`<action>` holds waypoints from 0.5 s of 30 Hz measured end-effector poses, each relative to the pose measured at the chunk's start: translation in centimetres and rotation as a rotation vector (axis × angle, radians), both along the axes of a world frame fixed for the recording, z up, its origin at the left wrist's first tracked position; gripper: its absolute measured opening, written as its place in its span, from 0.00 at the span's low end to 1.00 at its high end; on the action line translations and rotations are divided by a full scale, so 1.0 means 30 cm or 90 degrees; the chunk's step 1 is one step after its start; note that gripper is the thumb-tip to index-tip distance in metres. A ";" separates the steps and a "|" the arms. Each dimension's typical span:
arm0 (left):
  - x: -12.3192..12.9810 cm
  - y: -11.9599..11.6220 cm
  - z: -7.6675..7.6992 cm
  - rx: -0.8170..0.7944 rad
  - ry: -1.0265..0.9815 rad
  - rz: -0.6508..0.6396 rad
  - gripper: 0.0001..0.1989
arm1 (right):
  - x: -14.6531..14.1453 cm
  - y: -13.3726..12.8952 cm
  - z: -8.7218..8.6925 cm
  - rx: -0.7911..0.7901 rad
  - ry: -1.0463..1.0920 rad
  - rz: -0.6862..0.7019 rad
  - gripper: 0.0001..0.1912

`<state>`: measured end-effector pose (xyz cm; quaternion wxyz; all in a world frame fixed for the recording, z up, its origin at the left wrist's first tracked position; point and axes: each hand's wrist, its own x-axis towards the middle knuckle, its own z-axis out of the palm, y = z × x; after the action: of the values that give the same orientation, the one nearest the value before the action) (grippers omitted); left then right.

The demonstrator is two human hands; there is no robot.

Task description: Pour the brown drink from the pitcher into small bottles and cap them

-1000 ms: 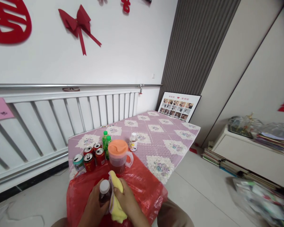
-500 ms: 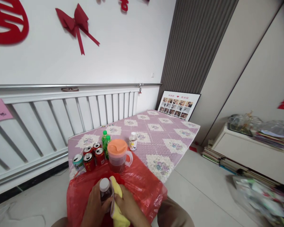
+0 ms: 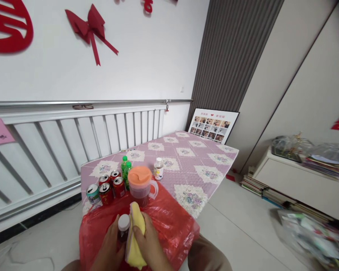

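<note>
Place: I was in a home, clearly! | Wall [image 3: 147,60]: and there, a red bow [image 3: 94,24] hung over white radiator [image 3: 73,146] | Before me: flowered tablecloth [image 3: 183,177] spread out | Far end: photo board [image 3: 213,127] leaned there | Right: low cabinet [image 3: 293,177] carried stacked papers [image 3: 324,166]

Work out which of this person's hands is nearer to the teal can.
Left. The left hand, its grip on the white-capped bottle, is nearer the camera than the teal can and right of it; the right hand, holding the yellow cloth, is farther right.
</note>
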<state>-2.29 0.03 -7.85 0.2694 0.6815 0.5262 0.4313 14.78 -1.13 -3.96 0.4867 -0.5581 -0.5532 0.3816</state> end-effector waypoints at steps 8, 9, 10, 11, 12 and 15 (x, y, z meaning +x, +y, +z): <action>-0.018 -0.006 -0.024 -0.080 -0.004 0.050 0.32 | -0.005 0.032 -0.087 -0.033 0.042 0.037 0.20; -0.016 -0.007 -0.022 -0.077 0.000 0.057 0.32 | -0.005 0.031 -0.092 -0.034 0.052 0.038 0.20; -0.013 -0.007 -0.020 -0.071 0.006 0.060 0.33 | -0.005 0.030 -0.094 -0.036 0.062 0.037 0.20; -0.011 -0.007 -0.017 -0.065 0.014 0.062 0.33 | -0.005 0.028 -0.091 -0.039 0.069 0.035 0.20; -0.009 -0.008 -0.012 -0.060 0.023 0.061 0.34 | -0.004 0.026 -0.085 -0.041 0.075 0.031 0.21; -0.005 -0.009 0.000 -0.068 0.046 0.058 0.34 | -0.001 0.019 -0.048 -0.038 0.077 0.011 0.21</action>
<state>-2.45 -0.24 -7.85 0.2662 0.6571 0.5881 0.3892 14.74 -0.55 -5.41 0.4994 -0.5431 -0.5160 0.4352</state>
